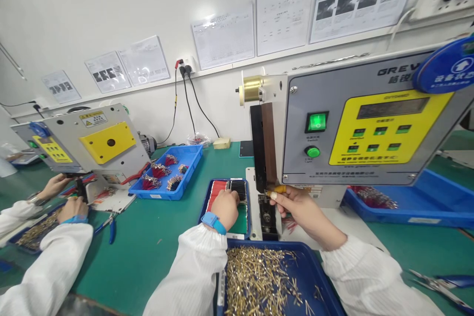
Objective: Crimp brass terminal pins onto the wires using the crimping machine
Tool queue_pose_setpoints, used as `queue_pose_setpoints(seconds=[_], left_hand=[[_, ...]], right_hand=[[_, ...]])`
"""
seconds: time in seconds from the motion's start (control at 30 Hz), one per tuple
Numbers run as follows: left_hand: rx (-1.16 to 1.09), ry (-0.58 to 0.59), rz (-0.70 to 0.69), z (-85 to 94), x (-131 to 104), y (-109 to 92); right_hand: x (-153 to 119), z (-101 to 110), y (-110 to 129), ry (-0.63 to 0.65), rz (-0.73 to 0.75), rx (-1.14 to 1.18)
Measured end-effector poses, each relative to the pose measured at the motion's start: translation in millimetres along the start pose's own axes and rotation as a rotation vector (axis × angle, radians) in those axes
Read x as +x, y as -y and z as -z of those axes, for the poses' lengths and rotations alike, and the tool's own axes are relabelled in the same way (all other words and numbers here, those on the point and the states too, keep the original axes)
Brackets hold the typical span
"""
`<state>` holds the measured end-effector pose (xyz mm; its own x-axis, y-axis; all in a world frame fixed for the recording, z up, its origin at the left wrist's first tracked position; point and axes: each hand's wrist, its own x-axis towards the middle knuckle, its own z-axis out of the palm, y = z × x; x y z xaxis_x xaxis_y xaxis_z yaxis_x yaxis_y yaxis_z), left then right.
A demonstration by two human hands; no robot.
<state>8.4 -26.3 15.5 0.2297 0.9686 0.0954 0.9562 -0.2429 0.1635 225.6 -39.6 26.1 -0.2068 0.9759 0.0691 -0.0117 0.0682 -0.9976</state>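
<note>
My left hand point(225, 209), with a blue wrist strap point(214, 222), reaches over a small blue tray point(204, 207) of short red wires point(217, 188) and black wires point(240, 188). Its curled fingers touch down at the black wires; whatever they pinch is hidden. My right hand point(296, 207) is closed on a slim yellow-orange handle point(278, 189) at the black press fixture point(267, 215) of the machine point(318, 173). The tool's tip is too small to make out. Below both hands lies a dark blue tray point(314, 256) full of loose brass-coloured terminal pins point(255, 281).
Pliers point(440, 281) lie at right, by a blue bin point(414, 212) of red wires. Another blue bin point(192, 168) holds wire bundles. At left, a co-worker's hands point(74, 207) work at a second machine point(107, 143), near blue-handled pliers point(110, 227).
</note>
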Motion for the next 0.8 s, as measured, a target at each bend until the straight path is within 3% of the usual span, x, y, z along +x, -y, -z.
queue_pose_setpoints(seconds=[0.33, 0.8], left_hand=[[0.006, -0.086, 0.089, -4.9, 9, 5], [-0.037, -0.153, 0.049, -11.2, 15, 10]], right_hand=[[2, -2, -4, -0.015, -0.023, -0.020], [1, -3, -5, -0.039, -0.024, -0.030]])
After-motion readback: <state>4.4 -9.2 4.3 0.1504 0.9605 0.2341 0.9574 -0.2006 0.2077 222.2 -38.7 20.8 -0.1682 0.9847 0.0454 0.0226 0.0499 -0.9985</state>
